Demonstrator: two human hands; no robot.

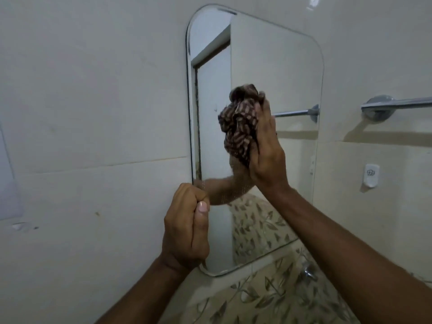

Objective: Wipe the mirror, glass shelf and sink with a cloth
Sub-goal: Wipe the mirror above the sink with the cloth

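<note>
- The view looks at a tiled wall (93, 113) with a tall mirror (280, 66) with rounded corners; the glass shelf and sink are out of frame.
- Both forearms enter from the bottom edge, cut off below the elbow.
- The right hand (266, 148) presses a bunched, striped brown cloth (238, 122) against the middle of the mirror. Its fingers lie fairly straight along the cloth, and the fingertips are hidden behind the folds.
- The left hand (187, 225) is curled into a loose fist at the mirror's lower left edge, thumb up. Whether it grips the edge or merely rests against it is hard to make out.
- A towel bar (397, 105) on the wall at right is cut off by the frame; its reflection shows in the glass.
- A small white wall fitting (371, 175) sits below the bar.
- The mirror's lower part reflects a leaf-patterned surface, blurred.
</note>
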